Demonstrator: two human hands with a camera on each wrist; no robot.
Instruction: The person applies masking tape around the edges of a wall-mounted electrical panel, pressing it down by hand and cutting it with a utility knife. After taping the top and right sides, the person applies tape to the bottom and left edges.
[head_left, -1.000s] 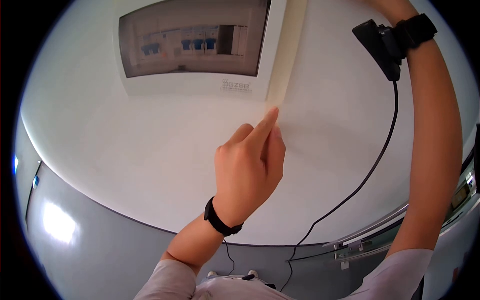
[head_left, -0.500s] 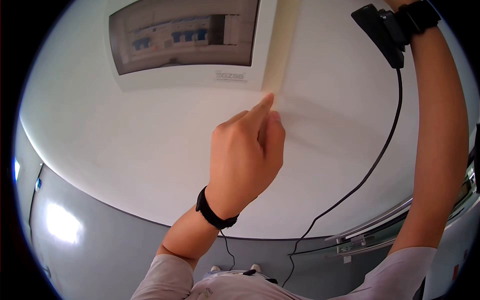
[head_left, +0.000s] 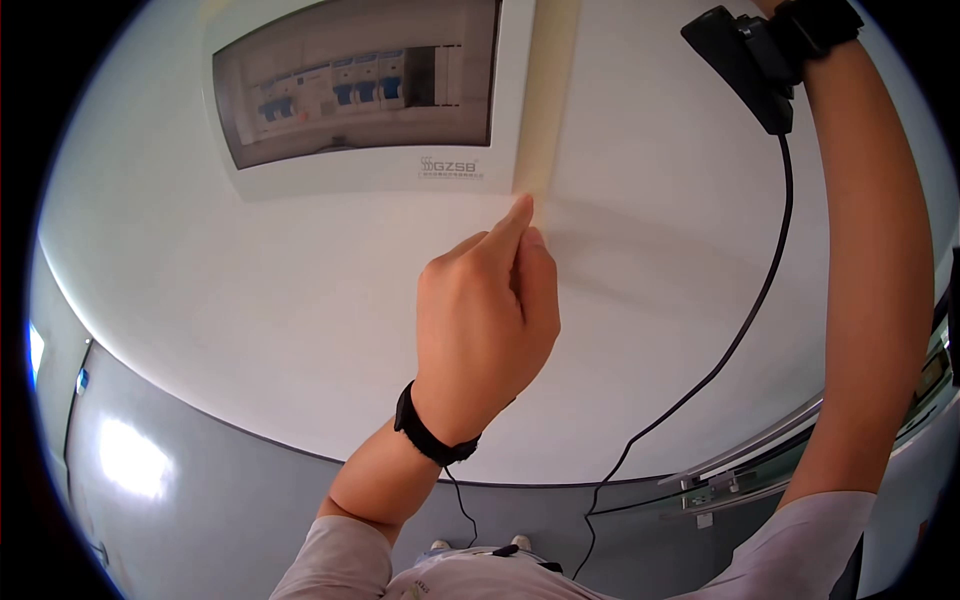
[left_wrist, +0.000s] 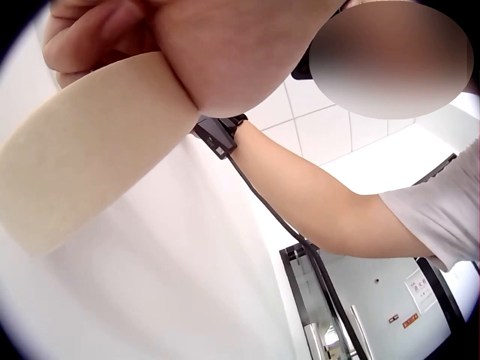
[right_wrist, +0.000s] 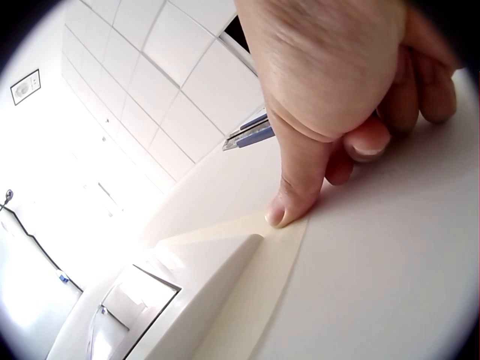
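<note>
In the head view, the breaker box (head_left: 355, 80) occupies the upper left of the frame on the white wall (head_left: 665, 130); the tan tape strip (head_left: 548, 90) runs down along its right edge. The left hand (head_left: 485, 300), at centre, grips the strip's lower end between extended index finger and thumb; the remaining fingers are bent. The left wrist view adds the strip's curved broad face at left, meeting the hand at the top. The right hand (right_wrist: 330, 82) lies mostly beyond the head view's top edge, but the right wrist view shows it at upper right: straight thumb pressing the tape beside the box corner, other fingers bent. That view alone shows tape along two box edges and a blue-and-silver object (right_wrist: 251, 133) behind the hand; whether the fingers grip it cannot be told.
</note>
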